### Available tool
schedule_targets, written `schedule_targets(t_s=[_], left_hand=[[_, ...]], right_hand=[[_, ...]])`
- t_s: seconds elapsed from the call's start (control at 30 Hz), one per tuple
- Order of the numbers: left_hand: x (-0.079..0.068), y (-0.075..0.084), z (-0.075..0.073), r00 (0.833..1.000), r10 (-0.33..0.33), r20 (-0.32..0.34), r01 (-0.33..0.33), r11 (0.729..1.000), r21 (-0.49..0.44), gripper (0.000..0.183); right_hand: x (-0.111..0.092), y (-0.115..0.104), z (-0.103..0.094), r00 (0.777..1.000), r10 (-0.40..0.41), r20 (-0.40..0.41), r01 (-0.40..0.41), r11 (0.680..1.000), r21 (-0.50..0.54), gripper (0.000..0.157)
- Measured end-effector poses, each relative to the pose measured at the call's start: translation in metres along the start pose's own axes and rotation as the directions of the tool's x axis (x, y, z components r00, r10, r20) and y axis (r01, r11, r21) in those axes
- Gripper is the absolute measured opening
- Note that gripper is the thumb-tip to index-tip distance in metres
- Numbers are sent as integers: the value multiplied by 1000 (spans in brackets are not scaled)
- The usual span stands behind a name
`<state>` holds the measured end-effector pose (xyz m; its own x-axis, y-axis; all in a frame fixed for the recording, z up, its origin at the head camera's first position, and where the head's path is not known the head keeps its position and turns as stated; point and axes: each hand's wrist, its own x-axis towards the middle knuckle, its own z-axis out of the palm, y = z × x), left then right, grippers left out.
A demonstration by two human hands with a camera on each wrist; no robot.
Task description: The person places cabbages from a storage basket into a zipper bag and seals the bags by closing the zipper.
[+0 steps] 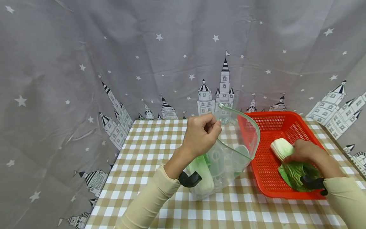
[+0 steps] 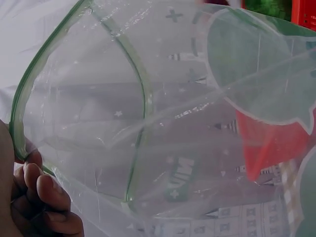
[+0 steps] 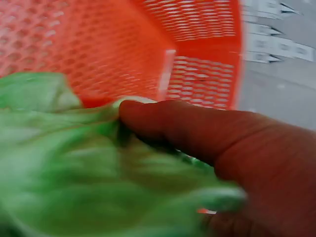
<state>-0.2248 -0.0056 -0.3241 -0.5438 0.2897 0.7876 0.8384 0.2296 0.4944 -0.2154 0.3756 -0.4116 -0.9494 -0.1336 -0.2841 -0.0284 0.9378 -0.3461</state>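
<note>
To the left of a red plastic basket (image 1: 268,171), a person's left hand (image 1: 201,133) is curled into a loose fist around the edge of a clear plastic bag (image 1: 237,165); the left wrist view shows fingertips folded at its green-edged rim. The hand and forearm hide part of the bag and of the pale green vegetable (image 1: 204,178) inside it, left of the basket. The bag is see-through, creased and printed with pale shapes, its mouth gaping toward the basket and overlapping the basket's left side in the head view. Inside the basket lies a leafy cabbage (image 1: 281,148), its thick white base toward the basket's middle, its crinkled green leaves toward the near right. The right hand (image 1: 308,151) grips it between base and leaves; the thumb presses on a leaf, but the other fingers are mostly hidden beneath, and the right wrist view is blurred. Beige sleeves (image 1: 148,200) are cut off by the frame's edges, with a black strap (image 1: 188,179) at each wrist. Under the basket spreads a brown-and-white checked tablecloth (image 1: 137,165); behind it hangs a grey curtain (image 1: 114,57) patterned with white stars and castles.
</note>
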Motion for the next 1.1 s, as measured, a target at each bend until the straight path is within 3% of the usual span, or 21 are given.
schedule_targets(t_s=[0.1,0.17,0.23,0.3,0.37,0.47,0.53,0.63,0.7,0.73,0.8,0.83,0.93,1.0,1.1], left_hand=[[-2,0,1,1000,3,9,-3,1000,8,27],[-2,0,0,1000,1,8,-1,1000,16,26],[-2,1,-1,1000,-1,1,1,1000,21,26],[-2,1,-2,1000,-4,-7,5,1000,25,26],[-1,2,-3,1000,-7,-17,7,1000,29,26],[0,2,-3,999,-16,-28,17,999,31,26],[1,2,-3,999,-25,-34,26,999,29,26],[1,2,-3,998,-45,-40,47,998,30,26],[2,2,-4,998,-55,-42,57,998,32,26],[2,2,-4,997,-60,-42,61,998,33,26],[2,2,-3,997,-63,-42,65,997,35,25],[2,2,-3,997,-65,-43,66,997,34,25],[2,3,-2,997,-68,-46,70,997,33,26],[1,3,-2,996,-71,-53,73,997,34,26],[0,2,-1,995,-75,-66,78,996,36,26]], right_hand=[[-5,-8,-16,993,-67,-97,65,998,-18,46],[-11,-20,-34,974,-126,-186,122,992,-34,55],[-21,-37,-52,939,-172,-296,163,985,-53,63],[-33,-58,-71,886,-215,-412,191,977,-100,65],[-45,-79,-86,807,-270,-525,232,963,-138,71],[-60,-113,-99,659,-379,-650,313,924,-221,78],[-66,-132,-103,540,-494,-681,392,864,-317,75],[-69,-157,-104,379,-648,-661,489,746,-451,69],[-69,-170,-102,301,-732,-612,519,664,-539,67],[-68,-176,-100,277,-757,-592,529,634,-564,68],[-66,-186,-96,253,-796,-550,536,588,-606,71],[-65,-189,-93,257,-812,-523,534,571,-623,73],[-62,-197,-84,296,-843,-448,534,535,-655,80],[-60,-199,-78,335,-857,-391,538,515,-667,79],[-57,-201,-67,373,-870,-323,552,488,-677,75]])
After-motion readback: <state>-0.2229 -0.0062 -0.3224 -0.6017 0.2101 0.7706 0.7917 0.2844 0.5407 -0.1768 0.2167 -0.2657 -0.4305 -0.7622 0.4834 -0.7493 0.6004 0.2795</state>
